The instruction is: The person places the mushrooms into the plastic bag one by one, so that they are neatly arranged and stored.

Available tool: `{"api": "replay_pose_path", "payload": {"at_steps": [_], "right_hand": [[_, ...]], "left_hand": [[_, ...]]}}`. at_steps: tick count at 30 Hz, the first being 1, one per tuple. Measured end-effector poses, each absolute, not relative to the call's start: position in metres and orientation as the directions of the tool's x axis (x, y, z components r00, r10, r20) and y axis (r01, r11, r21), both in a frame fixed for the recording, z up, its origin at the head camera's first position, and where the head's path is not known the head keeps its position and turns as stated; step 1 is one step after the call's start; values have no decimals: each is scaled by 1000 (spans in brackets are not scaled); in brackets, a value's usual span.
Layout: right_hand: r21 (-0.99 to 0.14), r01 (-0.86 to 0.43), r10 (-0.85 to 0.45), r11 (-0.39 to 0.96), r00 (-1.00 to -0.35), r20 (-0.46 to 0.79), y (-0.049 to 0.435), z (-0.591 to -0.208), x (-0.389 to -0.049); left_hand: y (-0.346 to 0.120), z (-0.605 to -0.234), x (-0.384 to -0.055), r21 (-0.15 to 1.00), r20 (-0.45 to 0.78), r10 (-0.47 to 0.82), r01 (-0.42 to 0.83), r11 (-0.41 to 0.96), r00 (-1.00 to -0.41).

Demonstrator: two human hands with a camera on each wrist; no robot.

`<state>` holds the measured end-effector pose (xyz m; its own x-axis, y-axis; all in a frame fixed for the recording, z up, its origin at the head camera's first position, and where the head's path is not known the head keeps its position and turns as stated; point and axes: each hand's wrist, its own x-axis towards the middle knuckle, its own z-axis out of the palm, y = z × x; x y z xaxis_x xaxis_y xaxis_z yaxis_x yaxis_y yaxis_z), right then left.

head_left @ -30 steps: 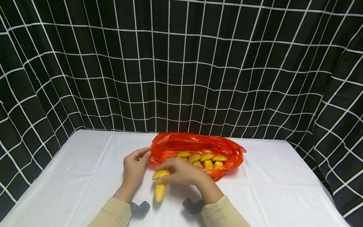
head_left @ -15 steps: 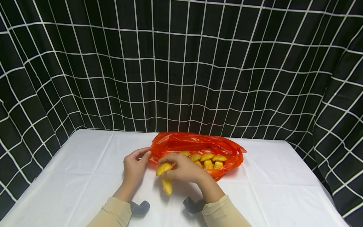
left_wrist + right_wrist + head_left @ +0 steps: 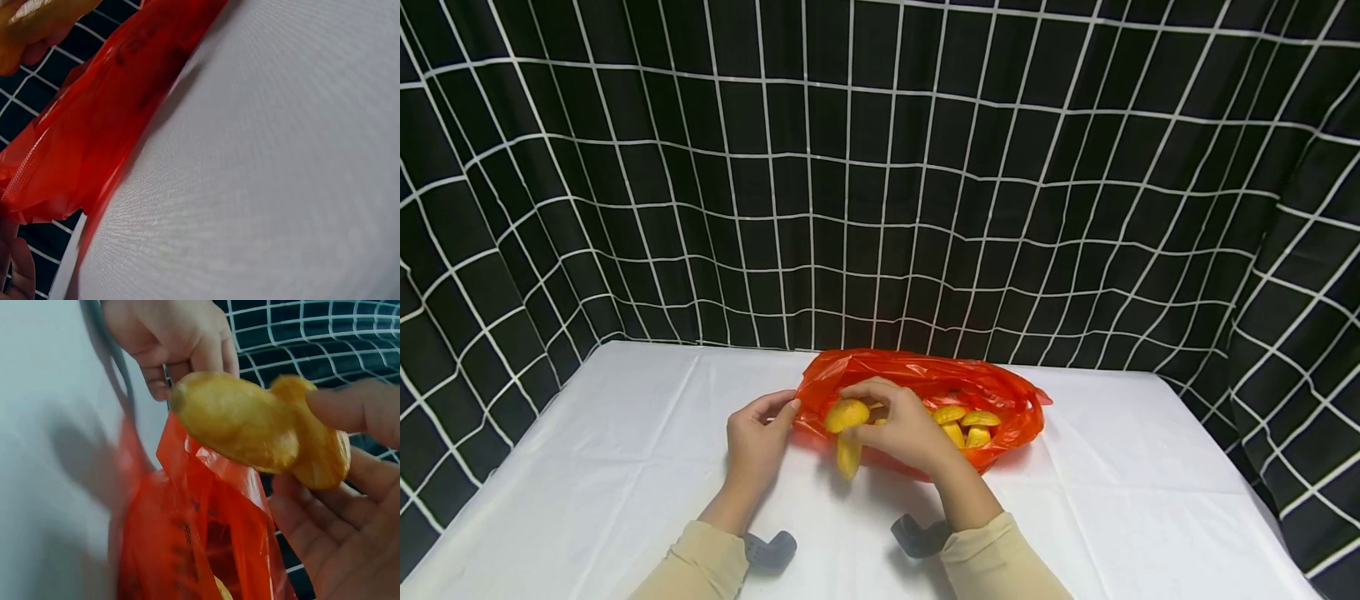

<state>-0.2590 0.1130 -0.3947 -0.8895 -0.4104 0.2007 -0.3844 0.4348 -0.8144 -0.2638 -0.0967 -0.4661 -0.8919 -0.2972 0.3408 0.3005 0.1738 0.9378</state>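
A yellow mushroom [image 3: 847, 418] with a domed cap and thick stem is held by my right hand [image 3: 904, 423], thumb and fingers at the cap. It hangs stem down at the front left of a red plastic bag [image 3: 917, 367] lying with its mouth open. Several more yellow mushrooms [image 3: 979, 421] sit inside the bag, some hidden behind my right hand. My left hand [image 3: 756, 442] pinches the bag's left edge between thumb and fingers. Seen from the right wrist, the held mushroom [image 3: 234, 422] has its stem pointing toward my left hand [image 3: 181, 331], above the bag's opening.
A white cloth covers the table [image 3: 1120, 475]. Behind and at both sides hangs a black curtain [image 3: 880, 192] with white grid lines. Dark grey curved pieces [image 3: 771, 550] stick out at both wrists, beside beige sleeves.
My right hand has lifted the mushroom away from me and slightly right, from the table in front to the bag's mouth. My left hand stays at the bag's edge.
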Motion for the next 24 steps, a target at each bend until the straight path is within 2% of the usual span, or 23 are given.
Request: {"api": "replay_pose_path", "payload": {"at_steps": [3,7,11,24], "right_hand": [[-845,-354,-323,401,-918,231,118,-395,-264],[-839,-325,-182,436,-945,271,124,-396,-270],[-814,-311,-101,490,-948,302,127,-399,-275],[-695,-378,-167,611,-920,354,117,-412,-275]], "left_hand": [[-97,-467,-264,932,356,-303,312,184,-884],[-96,-468,-265,928,366,-300,325,181,-881],[-97,-468,-265,928,367,-297,328,175,-881],[-97,-467,-265,932,355,-299,311,187,-886]]}}
